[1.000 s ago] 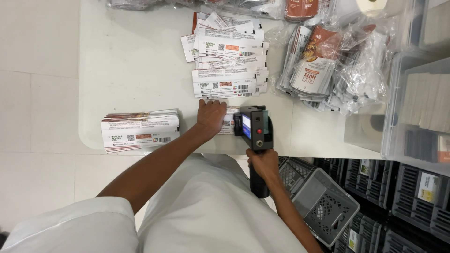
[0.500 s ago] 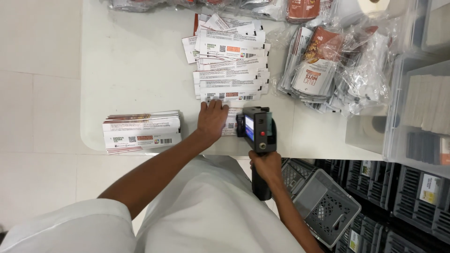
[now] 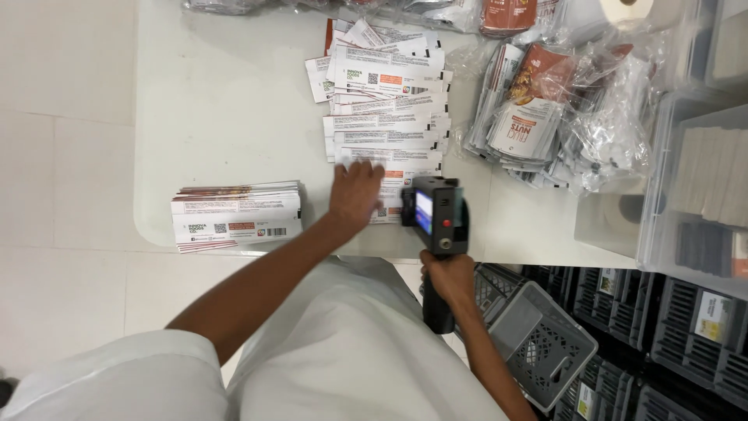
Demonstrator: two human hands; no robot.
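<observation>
A white table [image 3: 218, 101] is seen from above. The left hand [image 3: 354, 195] is laid flat, fingers spread, on the near end of a fanned row of white pouches [image 3: 386, 117]; their long axes run left to right, and the row leads away from the fingers. A black handheld printer [image 3: 435, 218] is gripped by the right hand [image 3: 448, 277], just right of the pressed pouch. A separate pouch stack [image 3: 238, 217] lies to the left. A grey basket [image 3: 538, 339], seemingly empty, sits below the table edge.
</observation>
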